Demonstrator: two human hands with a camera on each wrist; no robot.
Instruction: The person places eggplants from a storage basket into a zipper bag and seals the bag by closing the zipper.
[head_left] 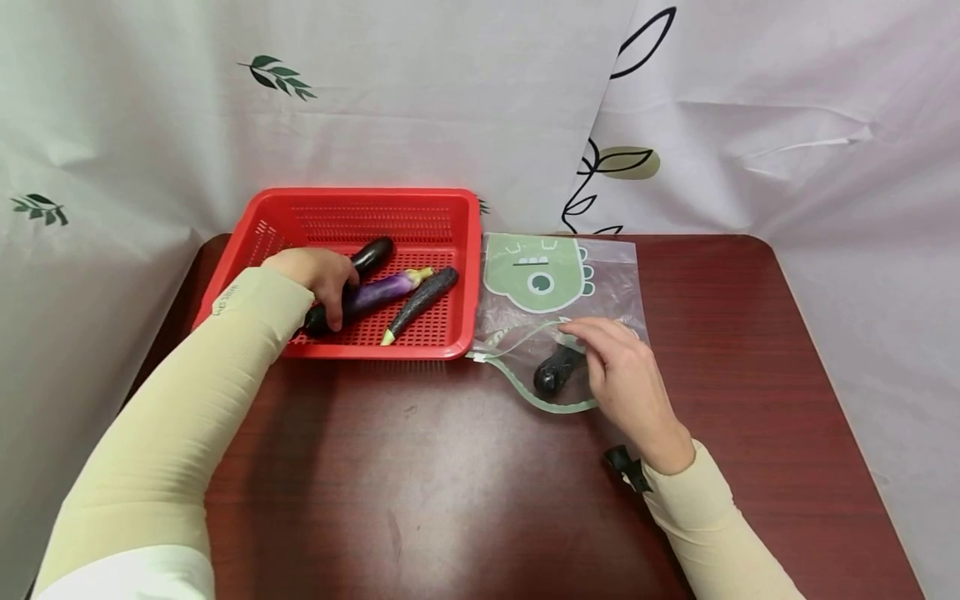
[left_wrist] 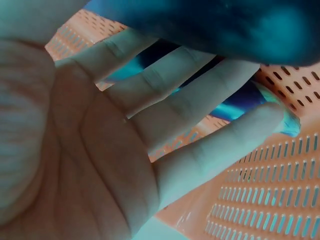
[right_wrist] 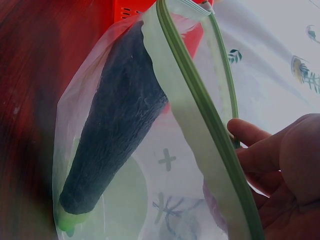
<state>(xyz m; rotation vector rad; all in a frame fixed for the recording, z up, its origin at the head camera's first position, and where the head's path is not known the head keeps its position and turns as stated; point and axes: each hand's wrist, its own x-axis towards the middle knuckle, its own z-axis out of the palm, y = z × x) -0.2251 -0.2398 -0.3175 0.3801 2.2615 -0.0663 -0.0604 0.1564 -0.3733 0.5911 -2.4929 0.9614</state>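
Observation:
In the red basket [head_left: 465, 250], my left hand [head_left: 318, 279] grips a dark eggplant [left_wrist: 235, 30], whose end pokes out beside the thumb in the head view. The left wrist view shows the fingers passing behind it; their tips are mostly hidden. Just beyond those fingers lies a purple eggplant [head_left: 382, 290] with a pale stem. My right hand [head_left: 626, 375] holds the rim of a clear zip bag [head_left: 611, 283], its mouth spread wide. Inside the bag is another dark eggplant [right_wrist: 117, 115], green stem toward the bag's bottom.
Two more dark eggplants lie in the basket, one near the back [head_left: 373, 252] and a wrinkled one [head_left: 422, 304] at the right. Bag and basket sit side by side on the dark red table [head_left: 390, 483]. A pale patterned curtain [head_left: 420, 100] hangs behind.

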